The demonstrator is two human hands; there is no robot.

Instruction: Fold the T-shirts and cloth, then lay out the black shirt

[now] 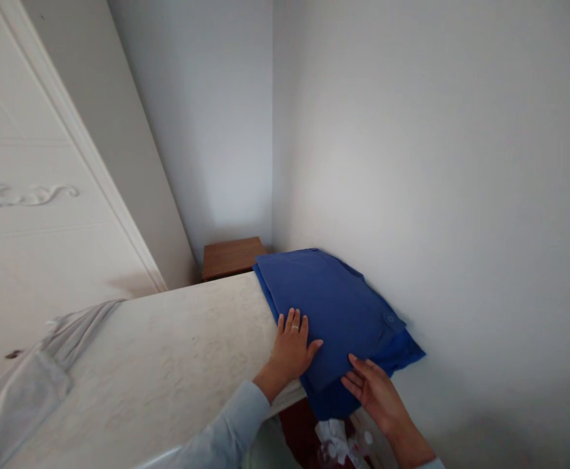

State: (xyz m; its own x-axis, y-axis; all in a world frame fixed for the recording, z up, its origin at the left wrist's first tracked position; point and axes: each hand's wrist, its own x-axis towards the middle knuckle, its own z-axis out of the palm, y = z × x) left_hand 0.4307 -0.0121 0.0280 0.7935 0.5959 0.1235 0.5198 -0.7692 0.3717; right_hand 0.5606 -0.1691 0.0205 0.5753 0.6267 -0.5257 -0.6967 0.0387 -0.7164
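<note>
A folded blue garment (324,293) with a round button near its right corner lies at the end of the mattress, against the wall. A brighter blue layer shows beneath its lower and right edges. My left hand (292,352) rests palm down on the garment's left part, fingers stretched and thumb out to the side; one finger bears a ring. At the garment's lower edge is my right hand (375,394), its fingers loosely extended and apart. Its fingertips touch or nearly touch the cloth, and I see no clear grip.
The pale mattress (182,352) fills the lower left, with grey fabric (35,384) crumpled along its far left side. Behind stand a white wardrobe (45,143) and a brown wooden stand (230,255) in the corner. Whitish crumpled items (336,440) lie below the mattress edge.
</note>
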